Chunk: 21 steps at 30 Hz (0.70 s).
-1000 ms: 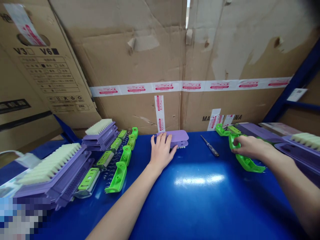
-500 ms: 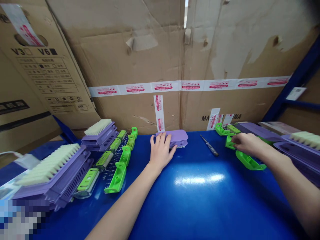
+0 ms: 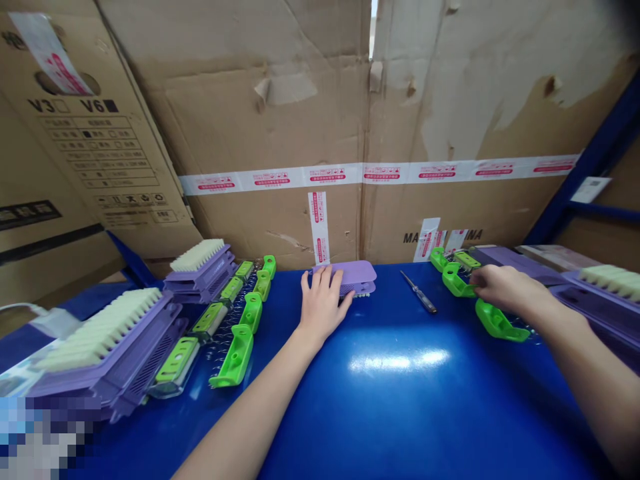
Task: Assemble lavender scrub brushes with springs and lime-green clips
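My left hand (image 3: pixel 323 303) lies with spread fingers on a purple slotted plastic piece (image 3: pixel 357 272) near the back of the table, thumb by its front edge. Bristle tips show under that piece. At the right, my right hand (image 3: pixel 505 290) has its fingers curled together beside the green plastic brackets. One green bracket (image 3: pixel 456 281) is just left of the fingertips, and another green bracket (image 3: pixel 497 323) lies in front of them. What the fingers pinch is hidden. Between the hands lies a screwdriver (image 3: pixel 420 293) with a clear handle.
Stacked purple pieces with pale bristle brushes (image 3: pixel 105 327) stand at the left, beside clear-cased green parts (image 3: pixel 177 360), small springs and a row of green brackets (image 3: pixel 235 360). More purple pieces (image 3: pixel 595 313) lie at the far right. A cardboard wall (image 3: pixel 280 133) closes off the back.
My right hand has shifted slightly right, uncovering more of the green bracket by its fingertips. The nearer green bracket looks slightly turned. My left hand stays on the purple piece.
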### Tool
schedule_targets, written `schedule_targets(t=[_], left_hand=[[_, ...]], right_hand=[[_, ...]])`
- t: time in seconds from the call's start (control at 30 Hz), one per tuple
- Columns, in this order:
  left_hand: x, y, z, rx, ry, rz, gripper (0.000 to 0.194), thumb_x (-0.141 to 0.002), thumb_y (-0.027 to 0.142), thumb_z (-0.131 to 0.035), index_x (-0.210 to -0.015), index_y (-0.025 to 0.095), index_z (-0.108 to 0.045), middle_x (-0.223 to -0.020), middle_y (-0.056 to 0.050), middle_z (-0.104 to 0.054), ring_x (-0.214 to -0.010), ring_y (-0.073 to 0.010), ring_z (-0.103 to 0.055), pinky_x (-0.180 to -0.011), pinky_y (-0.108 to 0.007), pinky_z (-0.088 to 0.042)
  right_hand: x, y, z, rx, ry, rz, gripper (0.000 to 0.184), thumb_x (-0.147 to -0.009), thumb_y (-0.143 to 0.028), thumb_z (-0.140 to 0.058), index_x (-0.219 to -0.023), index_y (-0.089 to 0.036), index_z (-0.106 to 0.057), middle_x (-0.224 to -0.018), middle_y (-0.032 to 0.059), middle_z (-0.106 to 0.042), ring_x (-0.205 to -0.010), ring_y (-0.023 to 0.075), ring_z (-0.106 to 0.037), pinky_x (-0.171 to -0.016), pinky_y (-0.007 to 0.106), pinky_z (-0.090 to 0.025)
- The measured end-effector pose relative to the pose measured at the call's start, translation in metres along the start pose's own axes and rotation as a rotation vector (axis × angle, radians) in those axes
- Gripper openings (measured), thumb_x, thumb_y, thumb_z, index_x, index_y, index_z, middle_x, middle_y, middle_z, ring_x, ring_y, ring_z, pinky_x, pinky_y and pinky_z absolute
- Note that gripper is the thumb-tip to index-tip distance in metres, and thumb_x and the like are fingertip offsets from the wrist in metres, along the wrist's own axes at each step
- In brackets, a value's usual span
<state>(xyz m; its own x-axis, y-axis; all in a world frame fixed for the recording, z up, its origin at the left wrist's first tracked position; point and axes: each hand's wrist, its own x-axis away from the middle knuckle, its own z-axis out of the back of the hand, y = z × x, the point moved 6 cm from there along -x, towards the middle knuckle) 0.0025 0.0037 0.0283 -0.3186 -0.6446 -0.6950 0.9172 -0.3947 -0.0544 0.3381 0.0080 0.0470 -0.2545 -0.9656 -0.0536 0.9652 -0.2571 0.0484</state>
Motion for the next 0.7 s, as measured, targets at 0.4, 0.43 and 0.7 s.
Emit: schedule_targets(t=[0.4,0.43,0.7], left_hand=[[0.000,0.000,0.000,0.002,-0.005,0.001,0.046,-0.088,0.045,-0.043,-0.122,0.016,-0.053,-0.127,-0.015,-0.054,-0.118,-0.0299,-0.047,-0.101,-0.054,-0.029],[0.000,0.000,0.000,0.001,-0.008,0.002,0.046,-0.088,0.045,-0.043,-0.122,0.016,-0.053,-0.127,-0.015,-0.054,-0.118,-0.0298,-0.046,-0.101,-0.054,-0.029],[0.000,0.000,0.001,-0.002,-0.004,0.002,0.046,-0.088,0.045,-0.043,-0.122,0.016,-0.053,-0.127,-0.015,-0.054,-0.118,-0.0298,-0.046,-0.102,-0.054,-0.029]], right_hand=[[0.012,-0.005,0.010,0.035,-0.088,-0.139,0.036,-0.079,-0.022,-0.043,-0.111,-0.022,-0.060,-0.113,0.0152,-0.061,-0.099,0.0323,-0.060,-0.068,0.032,-0.041],[0.013,-0.005,0.010,0.034,-0.090,-0.139,0.035,-0.079,-0.022,-0.043,-0.110,-0.022,-0.061,-0.112,0.0153,-0.061,-0.099,0.0323,-0.060,-0.067,0.032,-0.041],[0.016,-0.009,0.010,0.044,-0.095,-0.094,0.030,-0.080,-0.021,-0.046,-0.103,-0.025,-0.063,-0.112,0.0123,-0.062,-0.098,0.0305,-0.060,-0.069,0.032,-0.042]])
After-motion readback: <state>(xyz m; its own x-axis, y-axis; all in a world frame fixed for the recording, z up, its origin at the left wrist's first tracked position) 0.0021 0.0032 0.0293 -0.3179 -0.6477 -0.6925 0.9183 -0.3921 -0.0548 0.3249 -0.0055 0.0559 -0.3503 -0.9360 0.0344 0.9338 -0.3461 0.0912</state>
